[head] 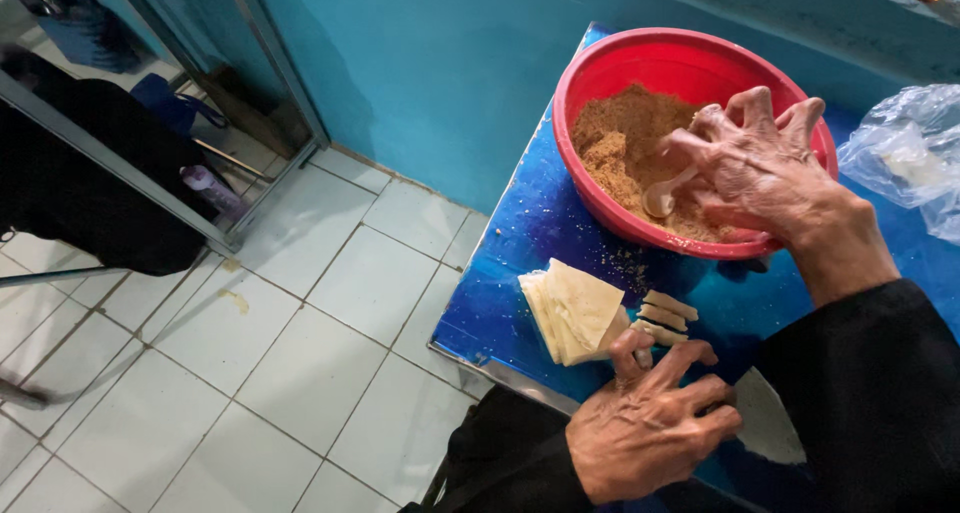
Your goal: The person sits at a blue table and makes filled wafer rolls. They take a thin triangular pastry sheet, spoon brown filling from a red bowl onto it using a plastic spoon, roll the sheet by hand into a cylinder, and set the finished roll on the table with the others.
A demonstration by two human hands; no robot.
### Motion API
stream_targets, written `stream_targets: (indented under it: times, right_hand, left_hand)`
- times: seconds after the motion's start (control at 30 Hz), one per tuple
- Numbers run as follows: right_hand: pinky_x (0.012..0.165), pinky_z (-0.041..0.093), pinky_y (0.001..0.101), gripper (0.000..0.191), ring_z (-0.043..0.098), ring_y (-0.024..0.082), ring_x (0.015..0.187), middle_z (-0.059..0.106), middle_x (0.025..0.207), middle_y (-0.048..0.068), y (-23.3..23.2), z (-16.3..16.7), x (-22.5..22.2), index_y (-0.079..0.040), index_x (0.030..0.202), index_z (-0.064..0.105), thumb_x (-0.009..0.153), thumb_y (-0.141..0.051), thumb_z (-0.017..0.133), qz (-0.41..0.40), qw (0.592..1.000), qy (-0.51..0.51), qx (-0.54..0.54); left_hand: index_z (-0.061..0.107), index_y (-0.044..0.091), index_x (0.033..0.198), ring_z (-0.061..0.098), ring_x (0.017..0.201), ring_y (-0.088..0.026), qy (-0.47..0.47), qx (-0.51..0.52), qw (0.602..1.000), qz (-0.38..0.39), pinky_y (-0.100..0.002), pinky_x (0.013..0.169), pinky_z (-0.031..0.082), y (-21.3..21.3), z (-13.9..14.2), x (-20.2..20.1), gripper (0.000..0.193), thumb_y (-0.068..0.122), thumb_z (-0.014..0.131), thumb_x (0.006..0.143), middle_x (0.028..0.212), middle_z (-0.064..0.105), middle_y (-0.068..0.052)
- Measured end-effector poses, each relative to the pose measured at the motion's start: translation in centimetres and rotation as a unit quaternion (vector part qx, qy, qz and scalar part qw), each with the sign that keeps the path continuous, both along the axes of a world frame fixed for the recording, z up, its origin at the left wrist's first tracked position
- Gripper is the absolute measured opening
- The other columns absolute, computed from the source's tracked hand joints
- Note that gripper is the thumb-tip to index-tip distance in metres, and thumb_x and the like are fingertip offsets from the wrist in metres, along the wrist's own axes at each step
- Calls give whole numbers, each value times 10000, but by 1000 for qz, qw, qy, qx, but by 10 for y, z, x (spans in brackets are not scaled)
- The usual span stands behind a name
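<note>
A red plastic bowl [600, 68] of brown crumbly filling [620, 143] stands on a blue table [520, 233]. My right hand [765, 173] reaches into the bowl, holding a pale spoon [665, 195] whose scoop rests in the filling. My left hand [650, 423] rests near the table's front edge, fingertips spread and touching a few small folded pastry pieces [665, 318]. A stack of pale folded pastry sheets [575, 311] lies just left of those pieces. A single pastry sheet [770, 423] lies right of my left hand, partly under my sleeve.
A clear plastic bag [905, 153] lies at the table's right. A turquoise wall [430, 63] runs behind. White floor tiles [260, 373] spread to the left, with a metal door frame [150, 188] and a purple bottle [210, 188] beyond.
</note>
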State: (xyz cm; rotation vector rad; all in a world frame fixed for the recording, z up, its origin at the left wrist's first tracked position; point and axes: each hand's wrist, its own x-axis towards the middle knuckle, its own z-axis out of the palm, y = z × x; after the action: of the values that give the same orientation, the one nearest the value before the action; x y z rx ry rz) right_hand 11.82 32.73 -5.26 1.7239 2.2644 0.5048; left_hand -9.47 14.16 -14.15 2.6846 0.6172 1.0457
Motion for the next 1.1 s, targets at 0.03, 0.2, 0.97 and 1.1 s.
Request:
stream_targets:
  times: [0.03,0.2,0.97,1.1]
  right_hand:
    - [880,320,681,642,383,309,1287,560,1383,-44,0,-1,-1,-439,1273,678,647,-458,823,8,1000,-2,-4]
    - [966,316,684,307,363,258,1320,537,1441,-102,-5,4,-7,-477,1073,740,769,-435,747,-37,997,-64,-35]
    - [510,564,328,306,681,166,533,782,807,7,-36,19,10,-249,1248,745,1037,-378,565,-130,985,110,-4]
    - [531,516,284,269,634,135,507,777,786,31,-56,22,29,-216,1161,818,1022,-353,634,-55,981,144,119]
  left_hand:
    - [712,200,1040,514,1375,-221,4,0,1000,2,-568,1112,248,0,0,0,159,220,712,883,1160,644,38]
    - [707,204,1051,516,1377,-206,-7,7,1000,9,-565,1129,251,1,2,-1,135,209,707,916,1117,642,51]
    - [701,224,1072,520,1347,-171,-11,-12,1000,4,-546,1129,241,-1,-6,1,123,220,700,948,1127,647,67]
    - [701,222,1058,524,1335,-187,-20,-10,1000,-7,-557,1104,235,-2,-5,1,142,229,706,917,1182,653,68]
